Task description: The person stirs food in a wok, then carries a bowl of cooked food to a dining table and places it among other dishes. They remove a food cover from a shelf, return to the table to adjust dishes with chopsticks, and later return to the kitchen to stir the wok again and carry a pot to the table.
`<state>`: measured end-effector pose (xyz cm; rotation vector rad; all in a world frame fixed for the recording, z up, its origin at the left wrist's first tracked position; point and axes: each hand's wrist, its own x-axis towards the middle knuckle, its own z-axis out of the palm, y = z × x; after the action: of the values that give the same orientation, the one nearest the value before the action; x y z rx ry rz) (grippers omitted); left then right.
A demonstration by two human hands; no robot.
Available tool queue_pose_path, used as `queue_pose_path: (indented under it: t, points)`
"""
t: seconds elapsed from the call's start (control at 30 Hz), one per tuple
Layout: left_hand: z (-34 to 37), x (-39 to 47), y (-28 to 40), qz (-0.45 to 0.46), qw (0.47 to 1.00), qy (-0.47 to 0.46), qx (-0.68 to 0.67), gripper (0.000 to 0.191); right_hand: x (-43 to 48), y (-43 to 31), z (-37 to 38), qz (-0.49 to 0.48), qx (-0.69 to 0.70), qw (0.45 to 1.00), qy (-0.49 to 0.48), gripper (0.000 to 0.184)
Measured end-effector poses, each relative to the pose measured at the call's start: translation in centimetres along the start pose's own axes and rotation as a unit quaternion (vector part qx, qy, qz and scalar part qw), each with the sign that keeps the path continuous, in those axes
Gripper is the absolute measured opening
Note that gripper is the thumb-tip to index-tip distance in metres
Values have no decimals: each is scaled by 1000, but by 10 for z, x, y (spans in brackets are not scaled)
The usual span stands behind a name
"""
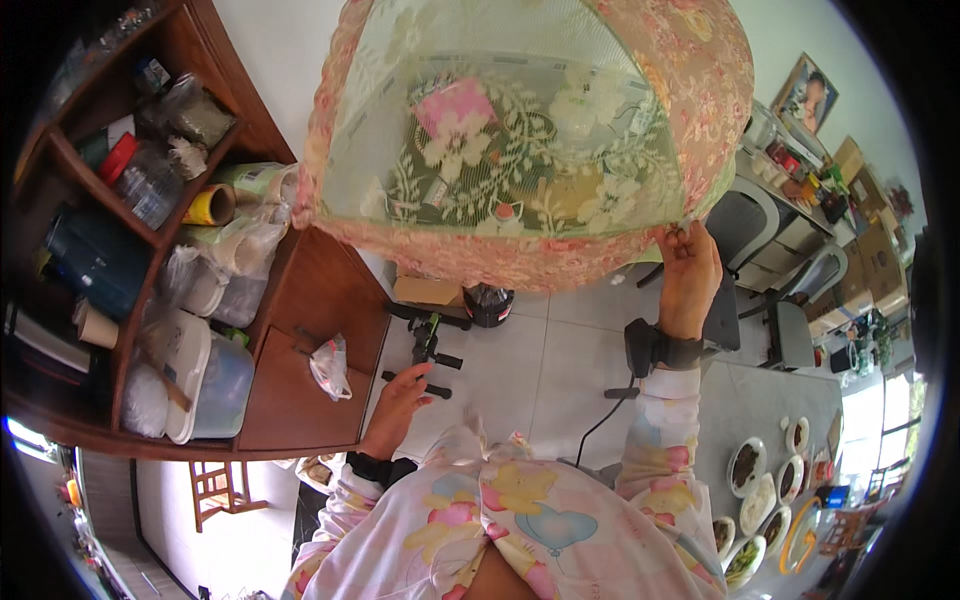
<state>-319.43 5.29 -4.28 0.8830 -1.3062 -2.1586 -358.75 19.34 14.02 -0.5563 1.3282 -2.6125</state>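
A large mesh food cover [480,150] with green netting, pale flower patterns and a floral fabric border spreads across the upper middle. My right hand [686,251] pinches its lower right corner between thumb and fingers. Through the netting a pink item and several other objects show faintly. My left hand [397,409] is apart from the cover, lower left, its fingers spread and nothing in them. It is beside the wooden cabinet's edge, with a small black scooter-like frame [426,345] on the floor beyond. Both wrists wear black bands.
At left stands a wooden shelf cabinet [300,420] with jars, plastic tubs and bags; a small plastic bag [330,367] lies on its door side. On the right, a grey table [780,382] bears several dishes of food. Grey chairs [750,217] and cardboard boxes [881,259] stand beyond.
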Motion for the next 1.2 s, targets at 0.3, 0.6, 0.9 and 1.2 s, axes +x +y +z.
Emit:
queue_pose_path:
  t: [0.3, 0.6, 0.9, 1.2]
  points:
    - [-1, 188, 25, -13, 1000, 22, -16, 37, 172, 120, 74, -153, -303, 937, -82, 17]
    - [-15, 310, 65, 4, 998, 62, 12, 35, 345, 229, 168, -79, -173, 980, -65, 15]
    - [7, 345, 90, 34, 975, 217, 19, 34, 483, 364, 249, -38, -29, 986, -162, 14]
    - [73, 387, 108, 28, 934, 351, -64, 35, 588, 531, 270, -83, -125, 974, -171, 15]
